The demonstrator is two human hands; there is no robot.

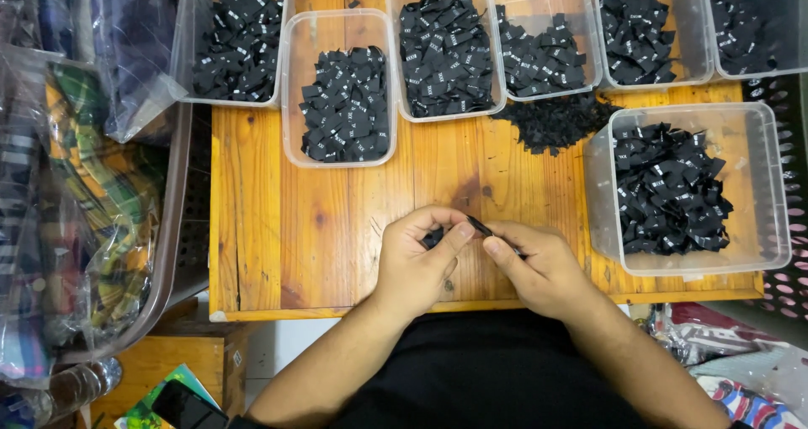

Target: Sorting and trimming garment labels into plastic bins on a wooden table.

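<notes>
My left hand (421,261) and my right hand (539,269) meet over the near edge of the wooden table (320,227). Between their fingertips they pinch a small black fabric label (480,226). More black labels seem bunched inside my left fingers (433,239). Both thumbs press toward each other at the label.
Several clear plastic tubs of black labels line the far side (345,101) (446,50) (539,50) (236,42), and one larger tub (673,185) stands right. A loose heap of labels (555,122) lies between them. Bagged plaid fabric in a bin (93,193) stands left.
</notes>
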